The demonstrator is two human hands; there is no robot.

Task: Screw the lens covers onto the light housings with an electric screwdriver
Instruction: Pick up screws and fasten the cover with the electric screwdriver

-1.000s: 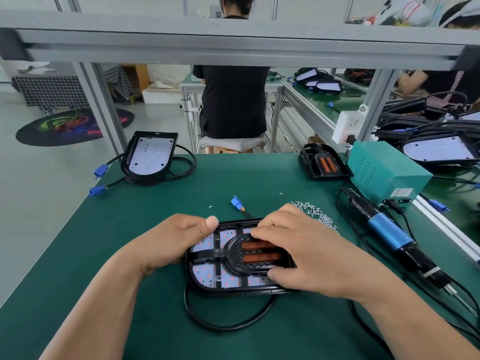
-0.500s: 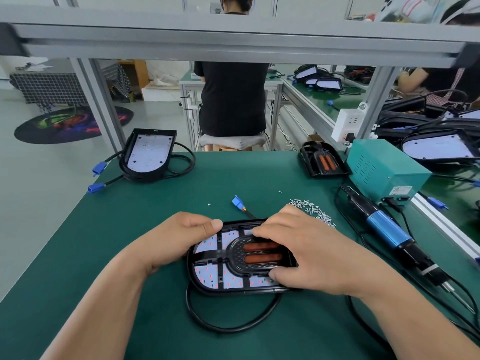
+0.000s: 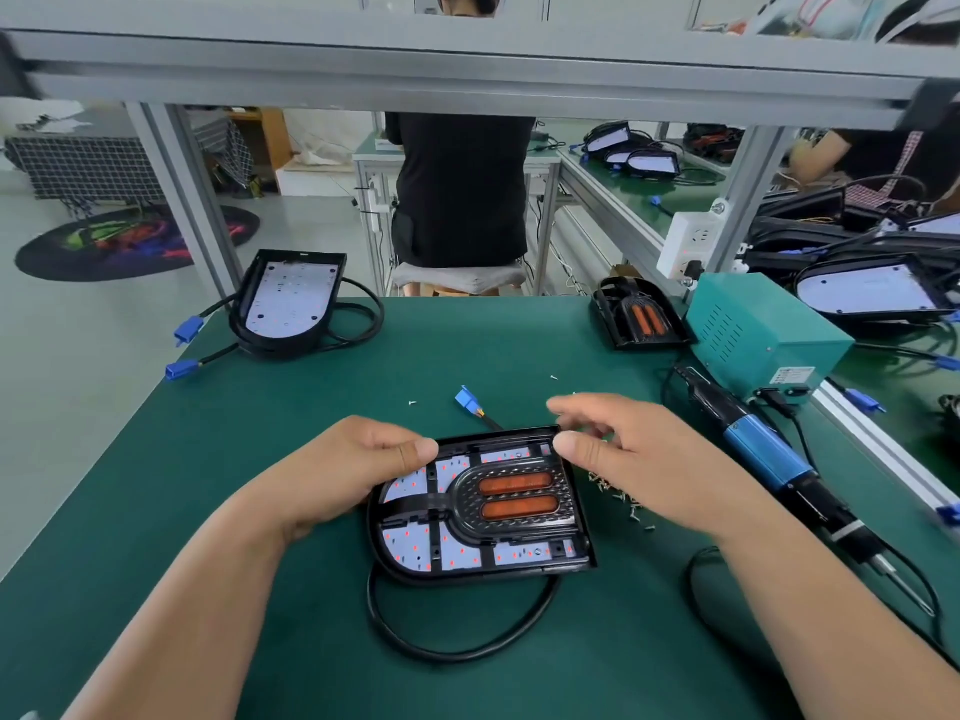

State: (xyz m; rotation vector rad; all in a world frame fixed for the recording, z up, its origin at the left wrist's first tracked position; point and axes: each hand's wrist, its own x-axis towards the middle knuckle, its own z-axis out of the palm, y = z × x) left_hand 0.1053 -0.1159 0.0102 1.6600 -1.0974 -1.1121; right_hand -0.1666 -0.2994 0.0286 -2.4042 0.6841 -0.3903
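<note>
A black light housing (image 3: 480,556) with a white LED board lies on the green mat in front of me. A black lens cover (image 3: 514,498) with two orange strips sits in it. My left hand (image 3: 353,470) grips the housing's far left edge, thumb on top. My right hand (image 3: 649,470) hovers by the housing's far right corner, fingers loosely curled and holding nothing, thumb near the corner. An electric screwdriver (image 3: 763,454) with a blue body lies on the mat to the right. A pile of small screws (image 3: 623,504) is partly hidden under my right hand.
A second housing (image 3: 291,304) with blue-plugged cables lies at the far left. Another lens cover (image 3: 641,317) and a teal power box (image 3: 763,330) stand at the far right. The housing's cable (image 3: 457,652) loops near me, its blue connector (image 3: 467,400) beyond. People work at other benches.
My right hand has lifted off the lens cover and moved to the right, so the cover is now uncovered. My left hand has stayed on the housing's left edge.
</note>
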